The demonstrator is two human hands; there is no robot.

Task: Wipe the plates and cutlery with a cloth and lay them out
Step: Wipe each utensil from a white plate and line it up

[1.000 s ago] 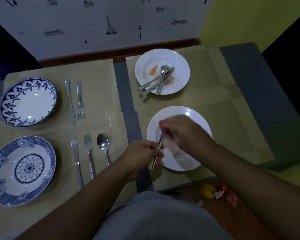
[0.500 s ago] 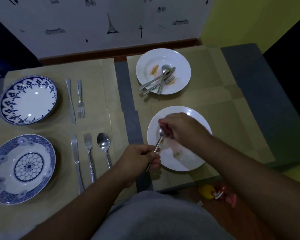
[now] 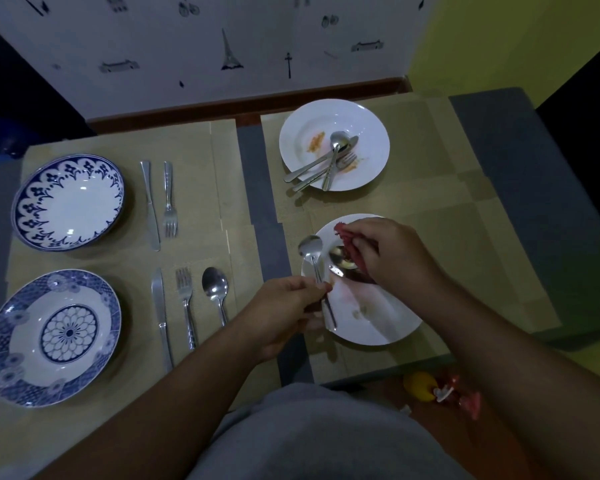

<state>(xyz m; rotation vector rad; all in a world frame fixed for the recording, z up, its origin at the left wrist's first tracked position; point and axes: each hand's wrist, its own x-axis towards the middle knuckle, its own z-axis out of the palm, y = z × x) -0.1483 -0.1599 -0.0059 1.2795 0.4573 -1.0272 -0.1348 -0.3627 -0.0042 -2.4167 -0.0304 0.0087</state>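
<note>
Inspector: Spoon location and hold?

Assessor: Raised over the left rim of the near white plate, which sits by the near edge of the table, right of centre. Left hand pinches the handle part-way along, fingers curled round it, bowl pointing away.

Inspector: Right hand?

Assessor: Fingers bunched round a red cloth, held against what looks like a second spoon lying in that plate.

Inspector: Handling?

Assessor: Judged light, rigid, polished steel, likely slick where greasy. Handle grip is sound; it leaves the bowl free for wiping. Cloth is soft and will fold round it. Plate appears ceramic, breakable, smeared; take it by the rim.

Inspector: Outstanding?

Assessor: Far white plate, toward the far edge, carries orange smears and dirty cutlery. Far blue plate and near blue plate, along the left edge, have laid cutlery beside them and appear finished.
</note>
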